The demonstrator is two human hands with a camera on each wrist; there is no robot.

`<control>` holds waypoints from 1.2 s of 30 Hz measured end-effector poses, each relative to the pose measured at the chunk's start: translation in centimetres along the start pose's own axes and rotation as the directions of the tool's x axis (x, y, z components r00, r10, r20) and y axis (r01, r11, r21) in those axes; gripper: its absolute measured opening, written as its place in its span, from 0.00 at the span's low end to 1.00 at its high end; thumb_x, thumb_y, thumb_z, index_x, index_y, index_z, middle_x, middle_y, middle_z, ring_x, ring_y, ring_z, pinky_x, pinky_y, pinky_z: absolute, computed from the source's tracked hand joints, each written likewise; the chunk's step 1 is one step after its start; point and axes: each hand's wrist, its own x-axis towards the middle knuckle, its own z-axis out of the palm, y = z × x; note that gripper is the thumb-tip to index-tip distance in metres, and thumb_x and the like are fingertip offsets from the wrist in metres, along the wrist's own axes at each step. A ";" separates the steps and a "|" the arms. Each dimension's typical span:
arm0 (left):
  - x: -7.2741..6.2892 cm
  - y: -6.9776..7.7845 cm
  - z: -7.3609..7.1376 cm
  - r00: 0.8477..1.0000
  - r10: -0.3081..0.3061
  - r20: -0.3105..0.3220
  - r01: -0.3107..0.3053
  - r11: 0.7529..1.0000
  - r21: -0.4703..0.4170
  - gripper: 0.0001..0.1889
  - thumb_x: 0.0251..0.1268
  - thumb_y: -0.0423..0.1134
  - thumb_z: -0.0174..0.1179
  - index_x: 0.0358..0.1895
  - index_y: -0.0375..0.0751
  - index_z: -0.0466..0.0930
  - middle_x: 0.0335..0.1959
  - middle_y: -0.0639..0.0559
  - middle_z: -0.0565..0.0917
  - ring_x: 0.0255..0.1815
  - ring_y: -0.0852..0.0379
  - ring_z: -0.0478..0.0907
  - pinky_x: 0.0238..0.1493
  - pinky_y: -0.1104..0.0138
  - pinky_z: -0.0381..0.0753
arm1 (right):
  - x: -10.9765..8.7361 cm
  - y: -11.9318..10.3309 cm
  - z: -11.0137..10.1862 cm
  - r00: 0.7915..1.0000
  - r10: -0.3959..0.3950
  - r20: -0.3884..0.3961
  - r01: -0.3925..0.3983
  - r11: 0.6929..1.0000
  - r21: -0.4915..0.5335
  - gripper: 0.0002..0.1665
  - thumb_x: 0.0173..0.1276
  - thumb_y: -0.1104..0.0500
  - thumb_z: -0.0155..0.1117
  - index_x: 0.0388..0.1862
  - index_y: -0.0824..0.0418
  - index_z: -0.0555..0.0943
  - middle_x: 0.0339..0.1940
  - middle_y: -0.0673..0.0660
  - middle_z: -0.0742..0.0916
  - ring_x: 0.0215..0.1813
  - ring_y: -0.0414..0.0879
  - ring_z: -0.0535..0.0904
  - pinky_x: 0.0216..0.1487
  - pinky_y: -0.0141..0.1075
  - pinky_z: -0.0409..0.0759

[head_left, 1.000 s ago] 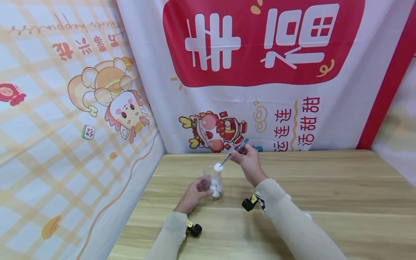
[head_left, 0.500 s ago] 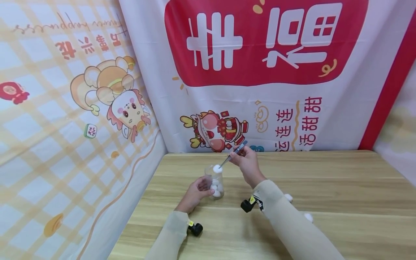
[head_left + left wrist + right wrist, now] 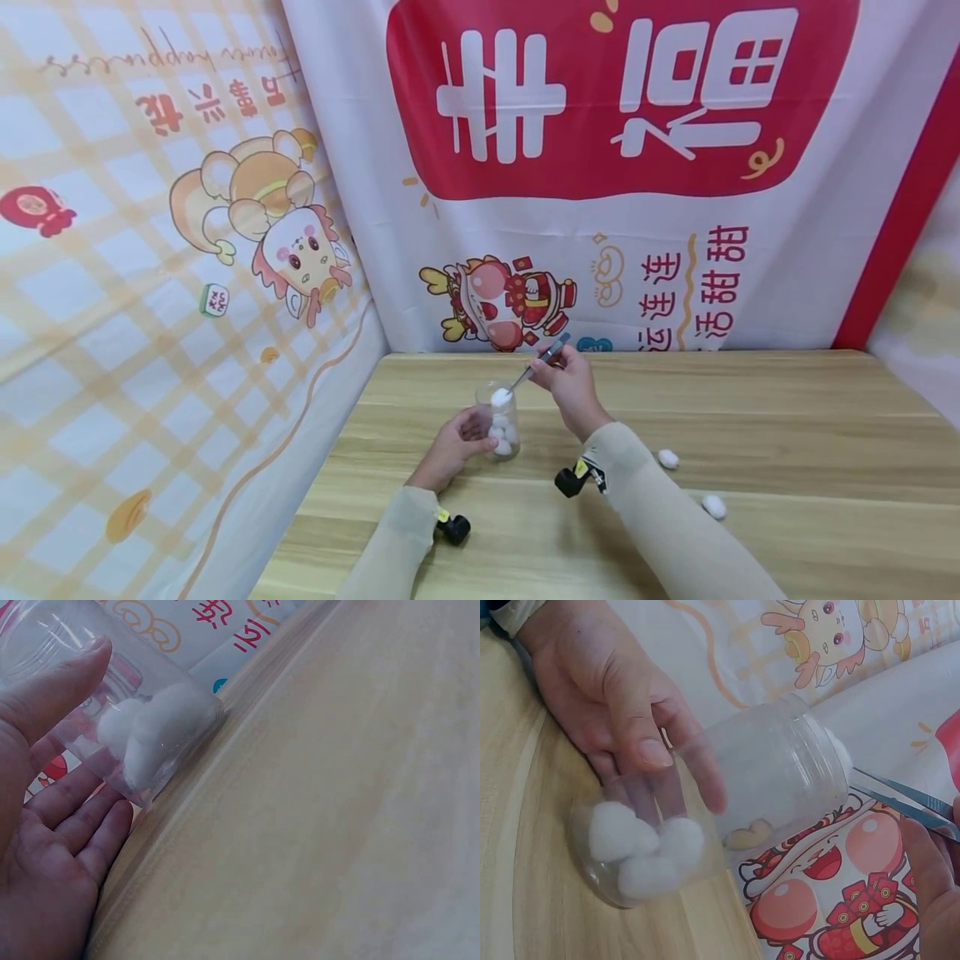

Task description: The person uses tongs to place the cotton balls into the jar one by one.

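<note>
A clear plastic jar stands upright on the wooden table with several white cotton balls in its lower part. My left hand holds the jar from the left, thumb on the near side and fingers round the back, as the left wrist view also shows with the thumb across the wall. In my right hand I pinch metal tweezers, slanting down to the left. At their tips is another cotton ball, in the jar's mouth; the right wrist view shows it partly behind the rim.
Two more cotton balls lie on the table, one beside my right sleeve and one closer to me. A printed cloth hangs behind the table's far edge, and a checked cloth hangs along the left.
The tweezers and their cotton ball have lowered slightly from above the rim into the jar's mouth. Two cotton balls by my right sleeve have come into fuller view. My left hand keeps its hold.
</note>
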 end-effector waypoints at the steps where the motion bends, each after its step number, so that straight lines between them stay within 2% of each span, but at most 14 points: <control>1: 0.0 0.0 0.0 1.000 0.002 0.000 -0.002 1.000 0.001 0.38 0.59 0.40 0.70 0.71 0.39 0.63 0.67 0.42 0.71 0.67 0.45 0.67 0.68 0.53 0.65 | 0.0 0.0 -0.1 1.000 0.000 0.001 0.000 1.000 -0.003 0.15 0.71 0.68 0.60 0.55 0.63 0.73 0.52 0.64 0.78 0.57 0.58 0.79 0.50 0.39 0.83; 9: 0.1 0.1 -0.1 1.000 0.002 0.021 -0.001 1.000 -0.027 0.36 0.58 0.36 0.71 0.69 0.38 0.66 0.65 0.41 0.73 0.66 0.44 0.68 0.68 0.54 0.66 | 0.0 0.1 -0.4 1.000 -0.007 -0.002 0.007 1.000 0.006 0.16 0.70 0.68 0.61 0.55 0.63 0.74 0.52 0.64 0.77 0.56 0.57 0.79 0.50 0.37 0.83; 17: -1.3 2.6 0.2 0.999 0.010 0.034 -0.009 1.000 -0.029 0.33 0.59 0.35 0.70 0.68 0.36 0.68 0.64 0.40 0.74 0.65 0.44 0.69 0.66 0.55 0.68 | 0.0 0.3 -0.4 1.000 -0.017 -0.002 0.018 1.000 0.022 0.14 0.70 0.68 0.60 0.54 0.62 0.74 0.52 0.64 0.77 0.57 0.59 0.78 0.49 0.37 0.83; 26: -1.2 2.8 0.1 0.999 0.009 0.039 -0.007 0.999 -0.043 0.34 0.59 0.35 0.70 0.68 0.36 0.67 0.63 0.41 0.74 0.65 0.45 0.69 0.66 0.56 0.69 | -0.2 -0.1 -0.8 1.000 -0.024 -0.006 0.024 0.999 0.038 0.14 0.71 0.69 0.58 0.54 0.64 0.73 0.54 0.67 0.76 0.54 0.55 0.80 0.50 0.38 0.83; 32: -1.2 2.7 0.1 0.999 0.023 0.045 -0.021 0.999 -0.044 0.32 0.58 0.33 0.70 0.67 0.38 0.69 0.63 0.42 0.75 0.65 0.46 0.70 0.65 0.59 0.70 | -0.6 -0.4 -1.1 0.999 -0.041 -0.006 0.041 0.997 0.060 0.13 0.71 0.68 0.59 0.52 0.66 0.73 0.55 0.70 0.75 0.55 0.59 0.79 0.50 0.38 0.83; 36: -1.2 2.7 0.1 0.998 0.019 0.052 -0.017 0.999 -0.038 0.32 0.59 0.34 0.70 0.67 0.39 0.69 0.63 0.42 0.74 0.65 0.47 0.70 0.65 0.59 0.70 | -0.7 -0.4 -1.6 0.999 -0.045 0.001 0.045 0.998 0.051 0.13 0.71 0.67 0.59 0.53 0.66 0.73 0.56 0.70 0.75 0.55 0.58 0.79 0.50 0.38 0.82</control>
